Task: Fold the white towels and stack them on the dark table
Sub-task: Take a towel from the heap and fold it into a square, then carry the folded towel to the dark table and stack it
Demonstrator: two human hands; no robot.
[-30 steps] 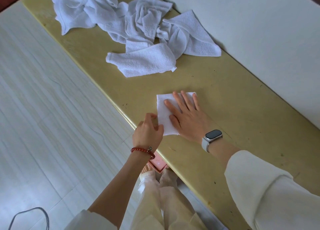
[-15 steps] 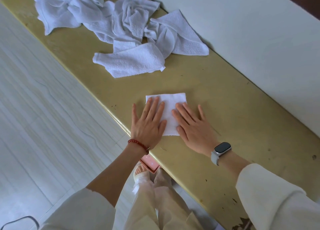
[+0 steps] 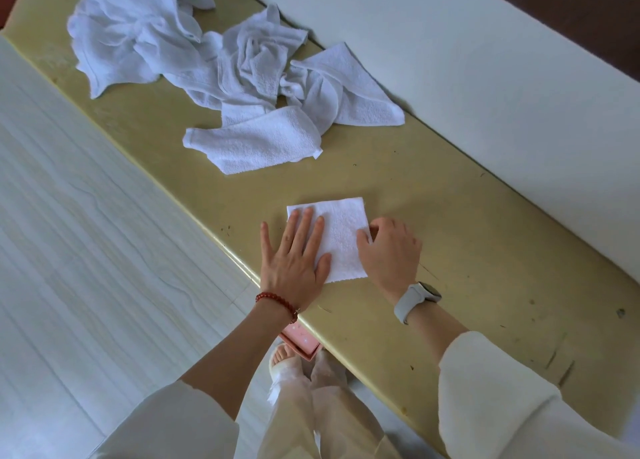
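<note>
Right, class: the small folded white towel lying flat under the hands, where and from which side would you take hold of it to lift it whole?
Probably the right-hand edge of the folded towel, from the right. It lies flat, so only an edge offers purchase; the right hand already curls its fingers there, while the left hand presses flat on the other side.

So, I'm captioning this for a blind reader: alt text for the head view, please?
A left hand presses flat on a small folded white towel on a yellowish table, while the right hand grips its right edge. Crumpled towels lie beyond.
</note>
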